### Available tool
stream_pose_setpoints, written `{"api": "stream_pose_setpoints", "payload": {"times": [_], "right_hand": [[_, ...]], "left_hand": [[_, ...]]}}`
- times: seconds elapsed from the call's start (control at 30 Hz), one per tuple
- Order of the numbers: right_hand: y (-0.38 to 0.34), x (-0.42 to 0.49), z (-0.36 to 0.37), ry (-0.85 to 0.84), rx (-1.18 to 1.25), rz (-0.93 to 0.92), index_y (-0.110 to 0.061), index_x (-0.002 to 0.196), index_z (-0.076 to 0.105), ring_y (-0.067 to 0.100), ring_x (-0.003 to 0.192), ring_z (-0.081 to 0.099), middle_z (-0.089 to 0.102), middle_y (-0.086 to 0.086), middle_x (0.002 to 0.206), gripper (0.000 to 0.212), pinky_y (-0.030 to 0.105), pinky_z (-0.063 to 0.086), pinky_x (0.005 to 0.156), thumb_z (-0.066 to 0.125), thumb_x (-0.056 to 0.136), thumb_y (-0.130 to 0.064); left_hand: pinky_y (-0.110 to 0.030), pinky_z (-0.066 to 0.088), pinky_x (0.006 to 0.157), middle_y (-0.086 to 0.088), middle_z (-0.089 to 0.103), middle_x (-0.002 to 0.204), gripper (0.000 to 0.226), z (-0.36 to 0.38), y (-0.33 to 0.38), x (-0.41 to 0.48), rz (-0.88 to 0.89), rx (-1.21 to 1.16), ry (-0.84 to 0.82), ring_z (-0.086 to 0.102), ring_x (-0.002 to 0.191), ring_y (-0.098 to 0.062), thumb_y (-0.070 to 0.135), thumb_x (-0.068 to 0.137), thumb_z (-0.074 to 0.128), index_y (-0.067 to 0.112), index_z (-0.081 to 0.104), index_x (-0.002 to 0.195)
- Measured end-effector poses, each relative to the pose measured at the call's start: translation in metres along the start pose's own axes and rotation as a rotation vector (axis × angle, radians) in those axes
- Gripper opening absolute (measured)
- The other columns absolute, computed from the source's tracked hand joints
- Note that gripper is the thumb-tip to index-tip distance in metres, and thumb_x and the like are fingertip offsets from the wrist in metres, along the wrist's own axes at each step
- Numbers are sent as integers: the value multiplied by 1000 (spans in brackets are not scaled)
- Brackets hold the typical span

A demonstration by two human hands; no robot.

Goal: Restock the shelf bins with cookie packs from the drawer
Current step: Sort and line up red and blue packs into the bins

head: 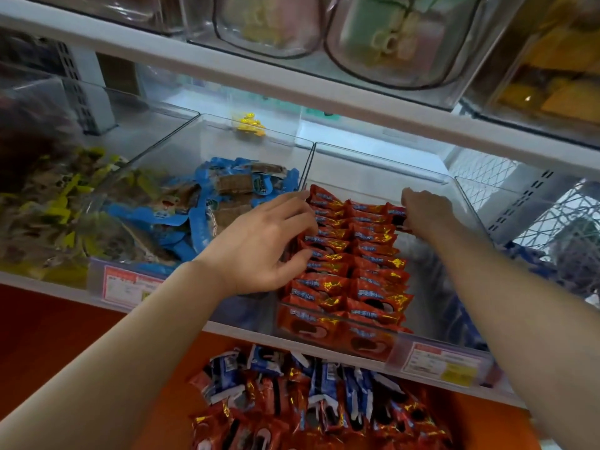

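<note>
Squaring up the red cookie packs in the clear bin so rows stay tight, I'd guess: left hand is pressing open against their 9 o'clock side, right hand is pinching one at 1 o'clock.

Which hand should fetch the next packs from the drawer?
Left, likely: left hand lies on the red packs near the bin front, nearer the drawer; right hand is at the back, pinching the rearmost pack.
</note>
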State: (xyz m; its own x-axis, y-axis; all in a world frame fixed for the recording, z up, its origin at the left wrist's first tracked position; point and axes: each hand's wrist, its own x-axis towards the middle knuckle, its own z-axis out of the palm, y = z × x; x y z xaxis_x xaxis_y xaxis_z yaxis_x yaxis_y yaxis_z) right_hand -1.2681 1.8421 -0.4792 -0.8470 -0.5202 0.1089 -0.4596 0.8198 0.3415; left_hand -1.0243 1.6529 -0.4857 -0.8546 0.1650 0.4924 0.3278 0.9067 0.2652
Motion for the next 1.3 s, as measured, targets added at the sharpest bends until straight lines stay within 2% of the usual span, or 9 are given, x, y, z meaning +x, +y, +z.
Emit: {"api": "stream_pose_setpoints", "payload": {"times": [0.23, 0.37, 0.67, 0.73, 0.87, 1.0, 1.07, 1.17, 1.3], "right_hand": [[-2, 4, 17, 85, -196, -74, -14, 114, 61, 27, 111, 47, 50, 11, 118, 24, 35, 42, 85, 58, 91, -19], [-5, 0, 22, 48, -27, -34, -10, 116, 52, 28, 101, 58, 56, 11, 112, 24, 36, 45, 80, 54, 94, -20], [0, -16, 3, 14, 76, 22, -8, 124, 45, 30, 102, 58, 56, 13, 117, 34, 34, 41, 74, 56, 93, -15], [0, -29, -8, 25, 136, 12, -9, 128, 43, 31, 105, 56, 54, 14, 121, 36, 34, 41, 75, 53, 93, -15], [-7, -79, -28, 144, 434, -80, -12, 133, 43, 29, 111, 53, 52, 11, 125, 38, 39, 45, 86, 48, 97, -24], [-18, -148, -37, 261, 605, -163, -16, 130, 45, 27, 111, 56, 53, 8, 127, 35, 44, 50, 86, 47, 98, -31], [-22, -181, -35, 254, 657, -184, -18, 134, 44, 21, 113, 56, 51, 4, 132, 38, 36, 51, 88, 45, 99, -34], [-28, -224, -26, 203, 665, -211, -18, 138, 42, 15, 112, 56, 50, 0, 135, 43, 21, 42, 84, 37, 100, -37], [-28, -255, 0, 271, 441, -261, -12, 139, 44, 20, 130, 46, 50, 4, 138, 49, 33, 31, 111, 30, 99, -36]], "left_hand": [[-41, 49, 93, -6, 59, 117, 42, 1, 1, 0, -5, -3, 19, 40, 134, -25, 40, 88, 40, 10, 63, 107], [-37, 47, 92, -6, 59, 118, 44, 0, 2, 0, -8, -2, 16, 38, 135, -25, 40, 88, 39, 10, 62, 109], [-30, 43, 89, -1, 54, 127, 53, -4, 7, 1, -69, 79, -52, 30, 139, -17, 49, 87, 30, 14, 58, 116], [-29, 40, 95, -1, 54, 128, 56, -7, 11, 1, -80, 162, -77, 31, 139, -16, 50, 88, 27, 16, 57, 119], [-31, 15, 115, -7, 61, 120, 53, -8, 27, -3, -82, 340, -90, 43, 131, -24, 46, 90, 29, 12, 61, 115], [-39, 17, 115, -9, 66, 106, 42, 4, 56, -19, -67, 415, -50, 54, 120, -31, 38, 89, 38, 10, 66, 103], [-40, 18, 115, -8, 66, 109, 41, 12, 71, -31, -64, 388, -53, 54, 120, -30, 35, 89, 39, 10, 66, 105], [-40, 22, 115, -8, 64, 120, 48, 29, 89, -53, -77, 398, -131, 53, 122, -28, 36, 89, 37, 9, 64, 118], [-41, 20, 112, -14, 52, 138, 62, 44, 105, -74, -158, 401, -146, 45, 131, -30, 33, 85, 34, 4, 48, 138]]}}
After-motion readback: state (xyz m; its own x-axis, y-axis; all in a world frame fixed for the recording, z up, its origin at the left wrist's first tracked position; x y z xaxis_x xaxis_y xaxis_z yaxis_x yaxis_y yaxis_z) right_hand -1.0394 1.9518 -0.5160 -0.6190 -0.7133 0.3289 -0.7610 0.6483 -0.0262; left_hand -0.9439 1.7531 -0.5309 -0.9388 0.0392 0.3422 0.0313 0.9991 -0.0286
